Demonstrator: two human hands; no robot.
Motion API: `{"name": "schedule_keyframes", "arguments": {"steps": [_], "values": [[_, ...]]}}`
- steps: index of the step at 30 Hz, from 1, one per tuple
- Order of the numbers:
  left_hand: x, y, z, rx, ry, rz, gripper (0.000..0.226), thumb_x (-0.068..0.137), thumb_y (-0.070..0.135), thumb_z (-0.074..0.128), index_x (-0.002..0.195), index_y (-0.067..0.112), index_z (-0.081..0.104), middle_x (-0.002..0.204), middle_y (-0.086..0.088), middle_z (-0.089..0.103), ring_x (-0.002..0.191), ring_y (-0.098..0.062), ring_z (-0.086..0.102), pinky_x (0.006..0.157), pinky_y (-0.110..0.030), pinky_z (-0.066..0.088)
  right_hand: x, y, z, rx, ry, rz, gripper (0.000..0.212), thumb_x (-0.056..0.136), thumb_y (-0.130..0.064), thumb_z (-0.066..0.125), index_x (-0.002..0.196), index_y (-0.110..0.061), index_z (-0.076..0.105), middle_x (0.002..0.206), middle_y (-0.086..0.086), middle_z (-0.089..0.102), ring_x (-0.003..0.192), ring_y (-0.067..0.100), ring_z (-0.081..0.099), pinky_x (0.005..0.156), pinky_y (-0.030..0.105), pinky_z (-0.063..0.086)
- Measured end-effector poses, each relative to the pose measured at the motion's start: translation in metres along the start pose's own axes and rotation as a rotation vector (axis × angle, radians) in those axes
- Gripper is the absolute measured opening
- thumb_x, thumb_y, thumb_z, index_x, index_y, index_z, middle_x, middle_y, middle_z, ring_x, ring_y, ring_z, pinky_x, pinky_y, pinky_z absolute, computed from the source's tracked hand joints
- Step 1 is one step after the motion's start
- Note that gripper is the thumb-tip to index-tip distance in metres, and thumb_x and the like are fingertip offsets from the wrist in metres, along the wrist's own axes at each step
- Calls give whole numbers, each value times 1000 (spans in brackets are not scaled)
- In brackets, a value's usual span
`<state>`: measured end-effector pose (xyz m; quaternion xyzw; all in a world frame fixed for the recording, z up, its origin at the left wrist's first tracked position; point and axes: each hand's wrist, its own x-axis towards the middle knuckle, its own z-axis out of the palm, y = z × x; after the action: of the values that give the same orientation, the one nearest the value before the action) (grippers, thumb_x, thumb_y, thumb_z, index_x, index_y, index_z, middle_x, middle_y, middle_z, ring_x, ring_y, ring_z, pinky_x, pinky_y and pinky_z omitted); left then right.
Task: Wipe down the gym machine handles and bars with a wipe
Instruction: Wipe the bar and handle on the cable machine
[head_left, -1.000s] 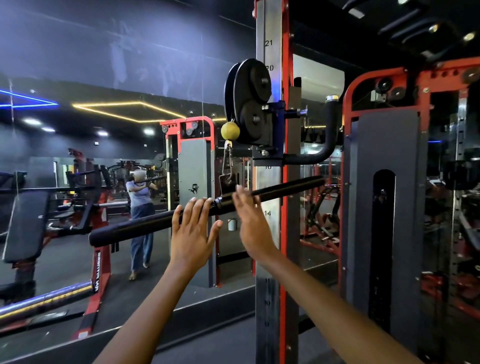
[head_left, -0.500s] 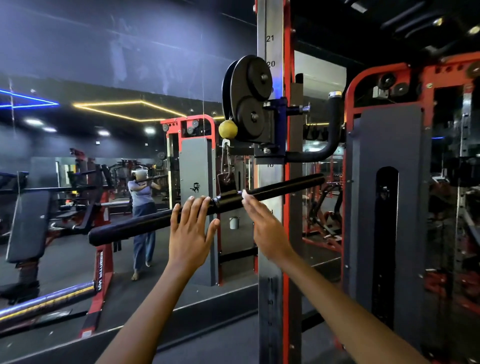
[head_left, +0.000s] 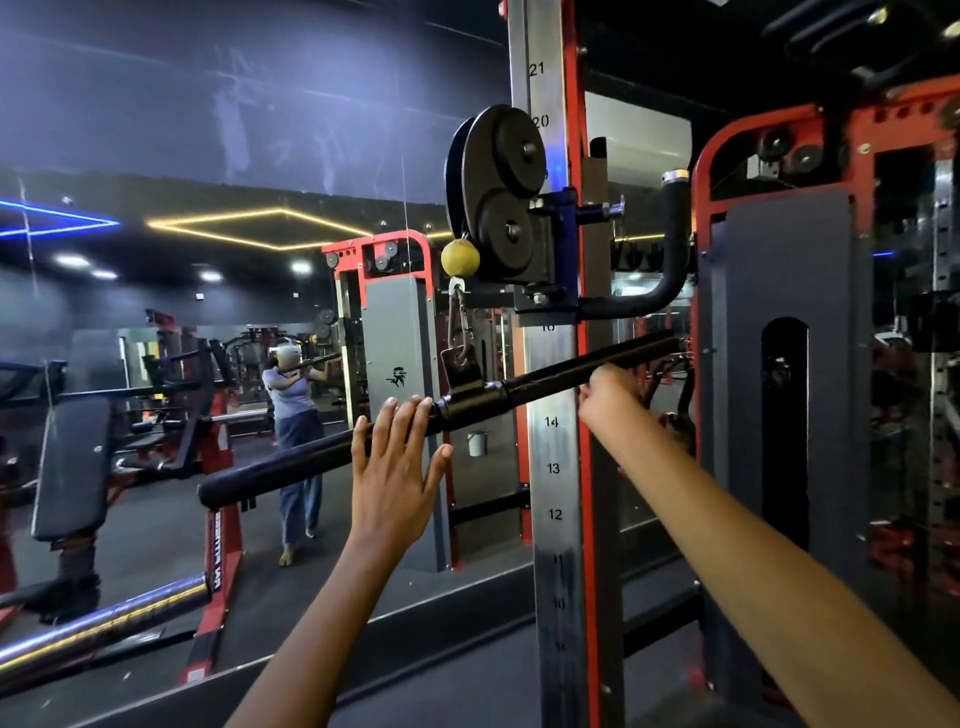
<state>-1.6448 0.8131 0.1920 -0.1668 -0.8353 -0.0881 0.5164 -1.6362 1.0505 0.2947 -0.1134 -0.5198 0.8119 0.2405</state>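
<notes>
Bar (head_left: 566, 374) is the thing that matters: a straight black cable attachment, hung by a carabiner (head_left: 460, 332) from the pulley block (head_left: 498, 202) on the numbered upright (head_left: 553, 467), and tilted so that its left end sits lower than its right. It crosses the middle of the view in front of the mirror (head_left: 208, 260).

The change is on the right side. A second ago the right hand (head_left: 608, 397) was flat and open near the middle collar of the bar; now it has slid outward along the right half and sits against the bar's underside just short of its far end, fingers curled up behind it. Its grip looks wrapped onto the bar, though the fingertips are hidden, so I judge this rather than see it. The left hand (head_left: 397, 462) has barely shifted: its grip is open, fingers straight and spread, fingertips resting on the padded left sleeve just beside the collar.

No wipe shows in either hand. One may be hidden under the right palm, but I cannot tell. If it is there, the outward slide reads as a wiping stroke along the right half, with the left hand steadying the swinging bar. The left sleeve and the curved black handle (head_left: 670, 249) above appear still to do.
</notes>
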Motion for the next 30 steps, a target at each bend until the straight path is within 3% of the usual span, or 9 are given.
{"name": "schedule_keyframes", "arguments": {"steps": [4, 7, 10, 12, 15, 17, 23, 27, 30], "values": [[1, 0, 5, -22, -1, -10, 61, 100, 53, 19, 147, 18, 36, 147, -3, 42, 142, -22, 25, 117, -42, -1, -11, -13, -18, 242, -44, 141, 23, 96, 7, 30, 114, 2, 43, 115, 16, 52, 116, 29, 51, 107, 38, 37], [1, 0, 6, -29, 2, -7, 62, 100, 54, 19, 147, 18, 36, 148, -2, 42, 143, -22, 25, 117, -44, 0, 4, -34, -48, 366, 143, 64, 20, 98, -4, 35, 108, -4, 51, 115, 11, 59, 96, 18, 61, 77, 25, 54], [1, 5, 6, -31, 19, -12, 63, 99, 55, 20, 146, 17, 38, 147, -2, 42, 143, -22, 25, 117, -45, -1, 8, -32, -48, 354, 230, -59, 25, 97, -9, 38, 116, -4, 54, 80, 0, 52, 63, 7, 48, 46, 14, 41], [1, 8, 6, -41, 28, -16, 63, 99, 56, 21, 146, 17, 39, 147, -2, 42, 143, -22, 25, 117, -46, 0, -1, -13, -34, 329, 121, -18, 21, 97, -4, 38, 110, -1, 55, 76, 1, 49, 66, 6, 50, 63, 9, 50], [-1, 11, 6, -41, 31, -6, 63, 99, 55, 21, 147, 17, 37, 148, -2, 41, 143, -21, 25, 117, -48, 5, -16, -6, -32, 242, -66, 67, 23, 95, 9, 31, 99, -1, 51, 108, 14, 55, 112, 23, 56, 108, 37, 37], [-3, 11, 5, -47, 33, 9, 63, 100, 56, 20, 147, 17, 37, 148, -2, 42, 143, -20, 24, 117, -46, 4, -9, -19, -42, 257, -20, 70, 24, 95, 8, 30, 106, 1, 50, 121, 18, 52, 117, 28, 54, 104, 38, 42], [-3, 15, 2, -53, 51, 19, 68, 100, 59, 16, 146, 15, 40, 147, -3, 43, 142, -20, 25, 116, -46, 5, -3, -19, -38, 347, 122, 36, 20, 97, -6, 38, 111, -9, 53, 89, 4, 57, 68, 8, 53, 53, 14, 45], [-4, 16, 1, -51, 62, 14, 69, 100, 59, 15, 145, 14, 41, 147, -4, 44, 142, -20, 24, 116, -46, 5, -45, -2, -21, 173, -68, 96, 41, 95, 10, 28, 133, -1, 38, 138, 21, 39, 119, 28, 50, 106, 37, 39], [-5, 15, 0, -61, 54, 23, 68, 100, 58, 15, 146, 14, 40, 147, -4, 43, 143, -19, 23, 116, -46, 5, -26, -26, -41, 268, -51, 98, 49, 93, 12, 29, 140, -3, 28, 143, 22, 31, 130, 37, 39, 106, 44, 39]]}}
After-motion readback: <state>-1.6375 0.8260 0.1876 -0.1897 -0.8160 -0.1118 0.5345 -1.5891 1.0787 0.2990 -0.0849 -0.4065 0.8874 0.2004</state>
